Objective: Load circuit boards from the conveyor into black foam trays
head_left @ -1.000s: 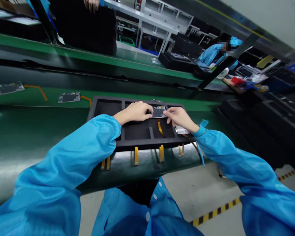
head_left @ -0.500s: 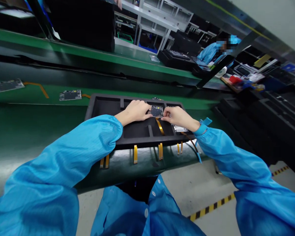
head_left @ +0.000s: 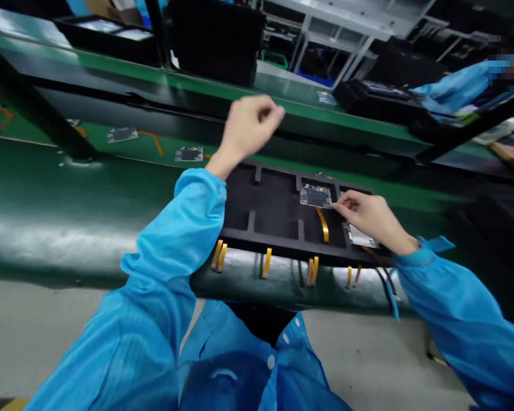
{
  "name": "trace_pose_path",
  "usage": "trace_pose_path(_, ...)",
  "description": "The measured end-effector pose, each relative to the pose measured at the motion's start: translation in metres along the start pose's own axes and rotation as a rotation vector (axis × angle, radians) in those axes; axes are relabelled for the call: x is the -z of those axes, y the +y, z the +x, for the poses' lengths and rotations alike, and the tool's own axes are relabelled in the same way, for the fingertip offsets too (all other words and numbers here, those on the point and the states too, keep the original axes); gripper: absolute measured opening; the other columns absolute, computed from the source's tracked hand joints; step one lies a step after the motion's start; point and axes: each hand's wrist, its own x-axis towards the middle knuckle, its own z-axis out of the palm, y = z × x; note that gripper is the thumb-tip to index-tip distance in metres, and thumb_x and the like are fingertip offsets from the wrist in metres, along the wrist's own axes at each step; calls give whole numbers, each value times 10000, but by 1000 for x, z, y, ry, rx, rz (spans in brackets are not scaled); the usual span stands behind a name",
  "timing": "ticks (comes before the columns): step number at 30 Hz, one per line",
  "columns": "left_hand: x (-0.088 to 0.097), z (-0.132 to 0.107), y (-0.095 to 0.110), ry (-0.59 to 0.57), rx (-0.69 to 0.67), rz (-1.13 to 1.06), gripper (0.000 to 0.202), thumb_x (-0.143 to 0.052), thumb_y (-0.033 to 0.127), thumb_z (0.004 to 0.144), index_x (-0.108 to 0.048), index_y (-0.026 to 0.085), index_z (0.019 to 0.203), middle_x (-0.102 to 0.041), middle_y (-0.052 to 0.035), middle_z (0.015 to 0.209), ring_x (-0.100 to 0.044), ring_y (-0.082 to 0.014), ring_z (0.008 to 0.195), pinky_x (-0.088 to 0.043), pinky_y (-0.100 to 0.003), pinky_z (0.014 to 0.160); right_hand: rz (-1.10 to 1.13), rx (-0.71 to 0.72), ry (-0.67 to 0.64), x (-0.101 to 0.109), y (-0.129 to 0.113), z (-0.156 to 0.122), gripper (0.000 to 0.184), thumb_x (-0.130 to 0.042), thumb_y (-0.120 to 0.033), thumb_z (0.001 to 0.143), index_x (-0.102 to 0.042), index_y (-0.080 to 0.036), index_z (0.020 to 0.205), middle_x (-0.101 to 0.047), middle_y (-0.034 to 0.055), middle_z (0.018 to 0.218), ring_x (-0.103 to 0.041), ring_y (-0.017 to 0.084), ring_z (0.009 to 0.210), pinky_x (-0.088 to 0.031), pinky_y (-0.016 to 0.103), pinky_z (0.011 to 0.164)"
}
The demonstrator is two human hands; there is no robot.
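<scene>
A circuit board (head_left: 316,196) with a yellow flex cable lies in a compartment of a black tray (head_left: 257,220). At the board's right edge, my right hand (head_left: 360,214) pinches its corner with thumb and forefinger. My left hand (head_left: 252,123) is raised above the tray's far edge, its fingers curled in toward the thumb, slightly blurred, and nothing shows in it. Below my right hand, a silvery board (head_left: 363,237) sits in the right end compartment, partly hidden. Several yellow flex cable ends (head_left: 267,264) hang out under the tray's near edge.
More circuit boards with orange cables, such as one board (head_left: 189,154), lie along the green bench strip (head_left: 154,162) to the left. A dark post (head_left: 47,105) rises at the left. Across the bench are black boxes (head_left: 214,43) and a co-worker's blue sleeve (head_left: 462,85).
My left hand has let go of the circuit board and lifted up and away from the tray. My right hand stays at the board. The head view has turned left.
</scene>
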Motion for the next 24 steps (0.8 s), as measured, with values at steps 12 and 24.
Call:
trace_pose_path(12,86,-5,-186,-711,447,713,1021,-847,512,870,-468,137,1741,-333,-286,1844,-370,-537,1671,-395,-602,1319,427,-125,313,7,9,-38,534,-865,-810,820,-706,-302,776,-690,62,609,-668,270,507,-525,401,469)
trace_pose_path(24,72,19,-184,-544,369,572,526,-974,345,534,-629,251,920,-762,-93,917,-751,-402,1068,-582,-436,926,550,-211,520,34,7,-86,552,-916,-781,780,-700,-274,763,-678,29,593,-642,213,492,-517,329,449)
